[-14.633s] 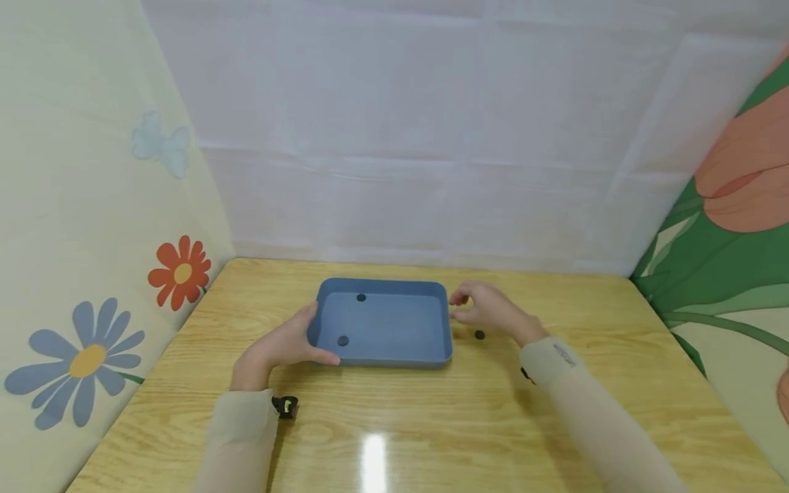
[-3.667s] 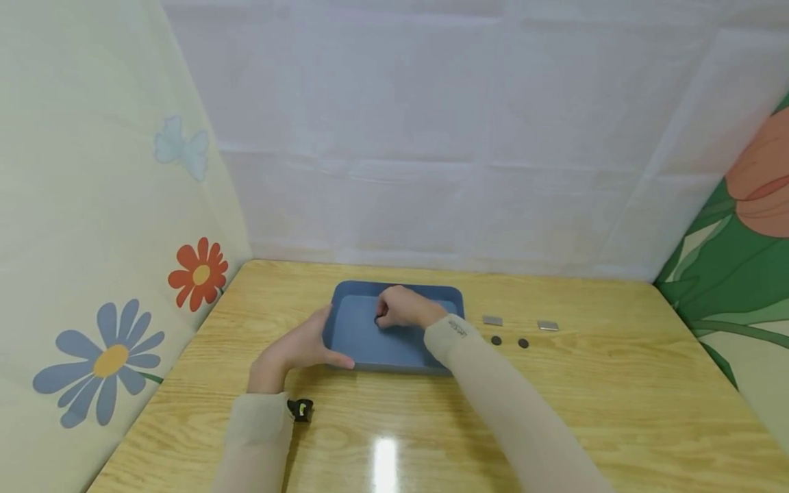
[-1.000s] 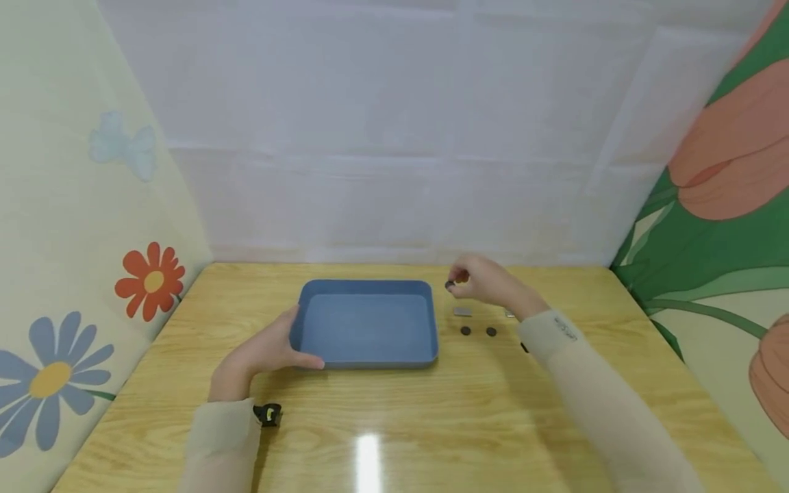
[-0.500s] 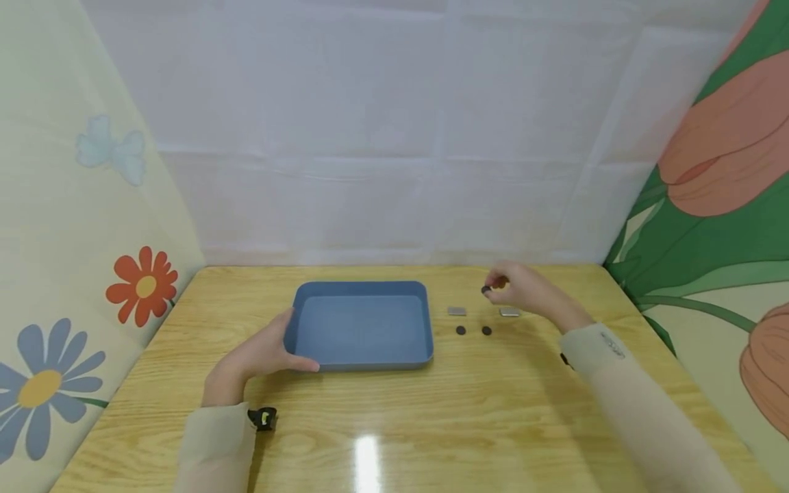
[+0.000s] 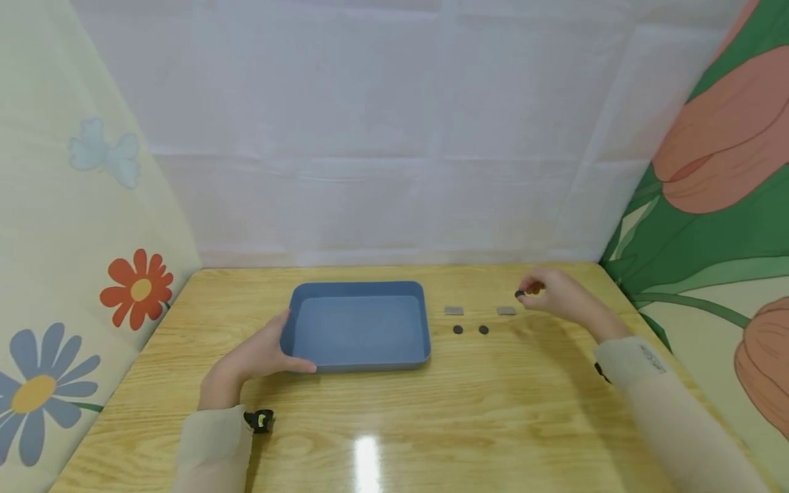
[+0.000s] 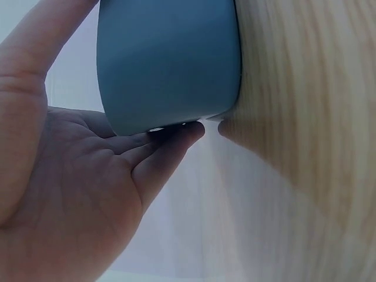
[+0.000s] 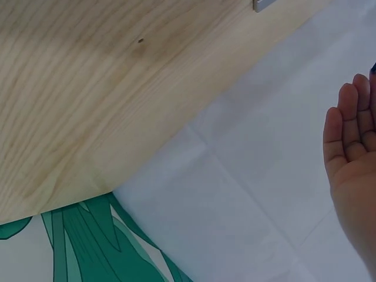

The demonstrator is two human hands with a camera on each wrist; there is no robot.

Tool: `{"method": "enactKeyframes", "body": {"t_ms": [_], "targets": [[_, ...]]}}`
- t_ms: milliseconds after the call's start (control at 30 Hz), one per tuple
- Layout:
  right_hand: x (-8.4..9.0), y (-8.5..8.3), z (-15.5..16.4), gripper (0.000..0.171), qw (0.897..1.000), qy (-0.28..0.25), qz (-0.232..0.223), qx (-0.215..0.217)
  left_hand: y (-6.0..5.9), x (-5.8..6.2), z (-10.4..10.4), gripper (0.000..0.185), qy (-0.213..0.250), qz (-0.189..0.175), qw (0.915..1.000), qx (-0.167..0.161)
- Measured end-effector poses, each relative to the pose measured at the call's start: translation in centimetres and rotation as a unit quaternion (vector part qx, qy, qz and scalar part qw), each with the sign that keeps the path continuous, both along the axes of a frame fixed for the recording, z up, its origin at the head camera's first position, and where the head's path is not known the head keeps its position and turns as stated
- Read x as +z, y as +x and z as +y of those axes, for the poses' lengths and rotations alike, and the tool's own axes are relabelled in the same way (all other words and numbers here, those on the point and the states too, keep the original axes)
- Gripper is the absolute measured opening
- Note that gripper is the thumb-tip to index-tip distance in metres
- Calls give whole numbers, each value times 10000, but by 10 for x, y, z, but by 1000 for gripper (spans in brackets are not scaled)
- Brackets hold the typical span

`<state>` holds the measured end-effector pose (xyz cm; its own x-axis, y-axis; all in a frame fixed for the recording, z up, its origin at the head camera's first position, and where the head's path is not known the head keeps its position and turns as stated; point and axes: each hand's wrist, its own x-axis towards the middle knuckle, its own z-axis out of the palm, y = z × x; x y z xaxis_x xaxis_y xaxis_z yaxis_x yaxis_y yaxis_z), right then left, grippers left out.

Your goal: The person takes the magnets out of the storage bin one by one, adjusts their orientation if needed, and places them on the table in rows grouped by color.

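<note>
My left hand (image 5: 261,352) holds the left end of a shallow blue tray (image 5: 425,342), its thumb along the front wall and its fingers along the left side. In the left wrist view the tray's outer wall (image 6: 170,64) sits between that thumb and the fingers. Above the table at the right, my right hand (image 5: 564,298) pinches a small black disc (image 5: 520,294) between thumb and fingertips. Only part of this hand (image 7: 355,141) enters the right wrist view. Two more black discs, a left one (image 5: 458,329) and a right one (image 5: 483,330), lie beside the tray.
Behind those discs lie two small flat grey rectangles, one nearer the tray (image 5: 454,311) and one further right (image 5: 506,311). The wooden table (image 5: 431,424) ends at a white cloth backdrop (image 5: 345,171). Flower-printed cloths hang on both sides.
Earlier, discs lay in the tray; later the right hand reached inside it. Since then that hand has carried a black disc out and rightward past the grey rectangles. The left hand stays on the tray.
</note>
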<state>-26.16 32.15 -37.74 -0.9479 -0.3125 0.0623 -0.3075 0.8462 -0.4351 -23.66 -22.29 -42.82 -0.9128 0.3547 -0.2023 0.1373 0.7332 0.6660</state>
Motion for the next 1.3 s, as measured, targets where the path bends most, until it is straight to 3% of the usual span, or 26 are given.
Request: {"method": "enactKeyframes", "body": {"t_ms": [233, 767, 1300], "targets": [[-10, 0, 5, 10, 9999, -82, -112, -53, -1, 0, -1, 139, 64, 29, 10000, -36], [-53, -4, 5, 11, 9983, -142, -560, -79, 0, 0, -1, 139, 137, 21, 9999, -43], [-68, -1, -3, 12, 9959, 45, -898, -127, 1, 1, -2, 139, 109, -62, 9999, 0]]}}
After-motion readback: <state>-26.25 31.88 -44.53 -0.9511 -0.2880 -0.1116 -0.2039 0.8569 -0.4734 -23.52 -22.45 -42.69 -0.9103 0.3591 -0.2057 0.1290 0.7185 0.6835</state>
